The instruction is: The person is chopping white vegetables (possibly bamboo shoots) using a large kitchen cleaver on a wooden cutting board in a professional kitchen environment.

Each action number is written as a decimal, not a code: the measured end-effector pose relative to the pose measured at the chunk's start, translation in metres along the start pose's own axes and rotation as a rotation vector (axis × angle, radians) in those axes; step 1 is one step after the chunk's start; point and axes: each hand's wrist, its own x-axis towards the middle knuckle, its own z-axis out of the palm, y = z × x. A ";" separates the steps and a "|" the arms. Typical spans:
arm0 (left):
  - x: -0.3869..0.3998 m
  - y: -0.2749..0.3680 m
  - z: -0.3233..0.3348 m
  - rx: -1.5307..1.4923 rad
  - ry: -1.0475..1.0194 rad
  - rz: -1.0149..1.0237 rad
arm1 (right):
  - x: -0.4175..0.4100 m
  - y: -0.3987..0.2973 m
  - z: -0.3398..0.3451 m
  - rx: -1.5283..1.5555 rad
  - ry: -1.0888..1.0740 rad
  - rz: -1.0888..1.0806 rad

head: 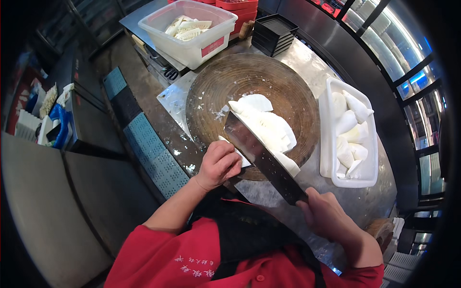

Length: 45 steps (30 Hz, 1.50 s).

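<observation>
My right hand (322, 212) grips the handle of a wide-bladed cleaver (264, 158), its blade reaching up and left across a round wooden chopping block (212, 79). Curled fingers of my left hand (220, 162) press on a pale piece of bamboo shoot (243, 158) at the block's near edge, left of the blade. Along the blade's far side lie sliced white bamboo shoots (268, 124), overlapping in a pile, with another piece (288, 163) nearer me. Small white scraps are scattered on the wood. The blade hides part of the block and perhaps some slices.
A white plastic tub (373, 158) of peeled shoots stands on the metal table (302, 55) at right. Beyond the block are a translucent bin (194, 54) holding cut shoots and stacked black trays (275, 34). Scissors (170, 74) lie at the back left.
</observation>
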 end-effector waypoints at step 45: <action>-0.002 0.000 -0.005 0.041 -0.076 0.004 | -0.001 0.010 0.006 0.075 -0.070 -0.038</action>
